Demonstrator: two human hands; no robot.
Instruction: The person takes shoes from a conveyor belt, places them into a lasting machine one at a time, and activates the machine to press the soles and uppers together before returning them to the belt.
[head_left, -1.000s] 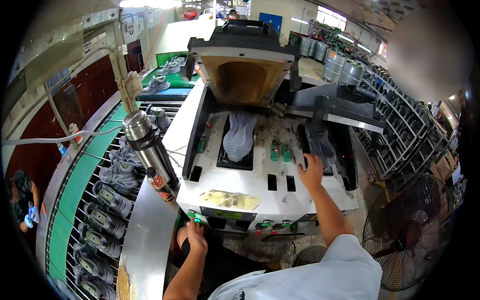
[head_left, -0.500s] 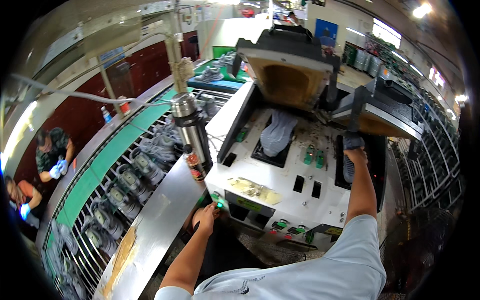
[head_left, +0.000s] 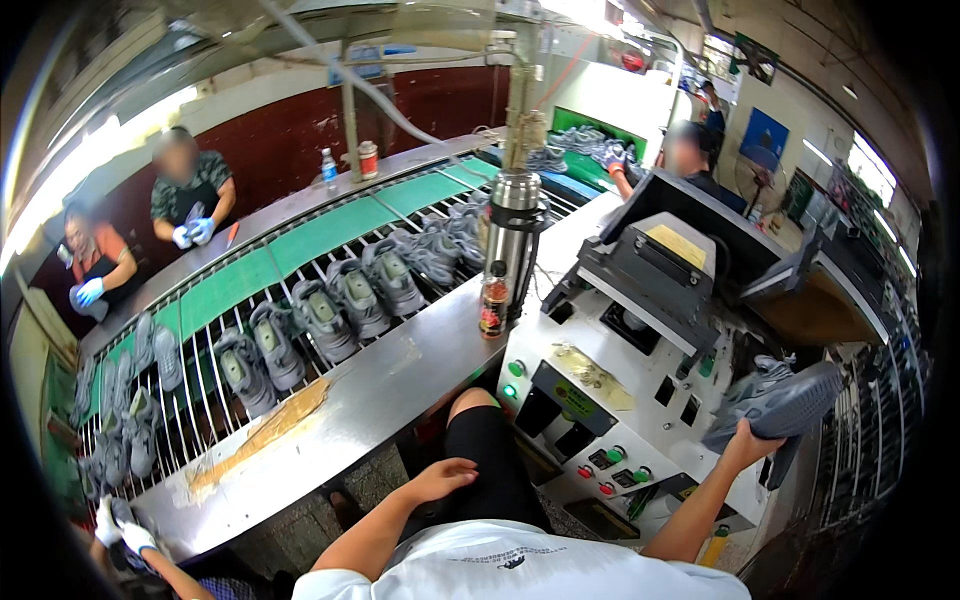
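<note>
My right hand (head_left: 752, 447) grips a grey sneaker (head_left: 775, 400) by its sole, holding it above the right end of a white press machine (head_left: 545, 348). The shoe is tilted, with its sole turned partly toward me. Behind it, the machine's right lid (head_left: 822, 295) stands raised. The left lid (head_left: 650, 265) is lowered over its station and hides most of what lies under it. My left hand (head_left: 445, 480) holds nothing, its fingers stretched out beside my thigh. Nearest to it on the machine is a lit green button (head_left: 510, 391).
Left, a roller conveyor (head_left: 205, 400) with a green belt (head_left: 330, 235) carries several grey shoes. A metal ledge (head_left: 350, 420) holds a steel thermos (head_left: 515, 230) and a bottle (head_left: 493, 300). Co-workers stand across the conveyor and behind the machine; gloved hands (head_left: 125, 530) show lower left.
My right hand has lifted the sneaker out of the right station. My left hand has drawn back from the green button. The left lid has come down. My view has turned left.
</note>
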